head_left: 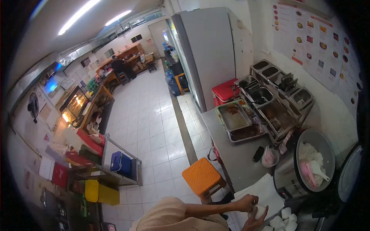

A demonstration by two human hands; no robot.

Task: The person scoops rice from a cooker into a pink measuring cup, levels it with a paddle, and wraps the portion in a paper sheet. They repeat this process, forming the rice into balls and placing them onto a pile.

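Note:
My left hand (246,202) is closed, its fingertips pinching at the top of a white rounded bundle (261,211) that looks like wrapped rice. Around the bundle's lower side curl the thumb and fingers of my right hand (255,221). Beneath both hands lie white paper sheets (263,187) on the metal counter (239,163). Several similar white bundles (286,219) are piled just right of my right hand. Beyond the paper stands a big rice cooker (284,181), open, with white rice (311,154), a white paddle (318,170) and a pink utensil (307,172) inside.
Metal trays (235,117) and a rack of steel pans (275,115) occupy the counter's far end. A plastic tub (269,158) sits near the cooker. An orange stool (203,176) stands beside the counter. Another person (120,67) is far off at a desk.

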